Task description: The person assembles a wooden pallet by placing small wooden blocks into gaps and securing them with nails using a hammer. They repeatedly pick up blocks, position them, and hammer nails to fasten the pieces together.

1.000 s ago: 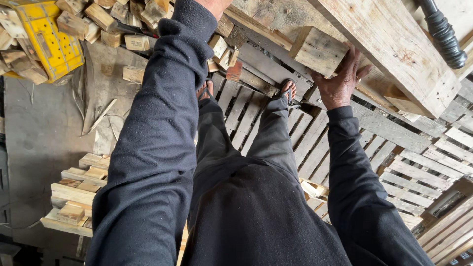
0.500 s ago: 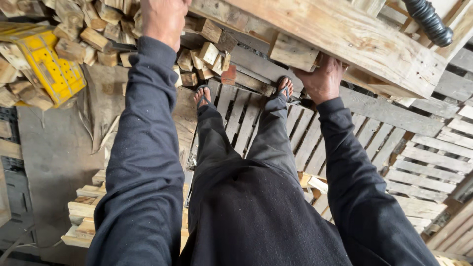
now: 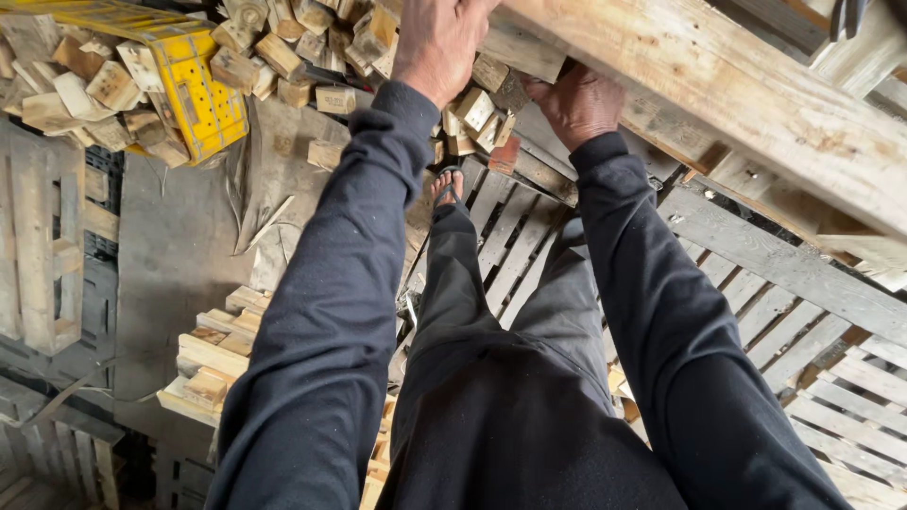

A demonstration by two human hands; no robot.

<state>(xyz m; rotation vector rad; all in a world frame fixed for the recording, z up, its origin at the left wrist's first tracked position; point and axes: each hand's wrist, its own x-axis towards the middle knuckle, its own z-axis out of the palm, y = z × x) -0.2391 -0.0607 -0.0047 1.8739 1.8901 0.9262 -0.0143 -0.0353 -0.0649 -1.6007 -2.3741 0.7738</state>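
left hand [image 3: 442, 40]: fingers curled over pallet [image 3: 718, 85] edge
right hand [image 3: 578, 102]: gripping pallet underside, fingers partly hidden, probably closed
below: wood blocks [image 3: 477, 109]

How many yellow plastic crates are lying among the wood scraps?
1. The yellow plastic crate lies tipped among loose wooden blocks at the upper left, beyond the left hand. Its top runs out of view, and the pile may hide others.

Both arms in dark sleeves stretch forward and up. The left hand [image 3: 442, 42] shows its back, fingers curled out of sight; the right hand [image 3: 578, 102] is clenched, knuckles up.
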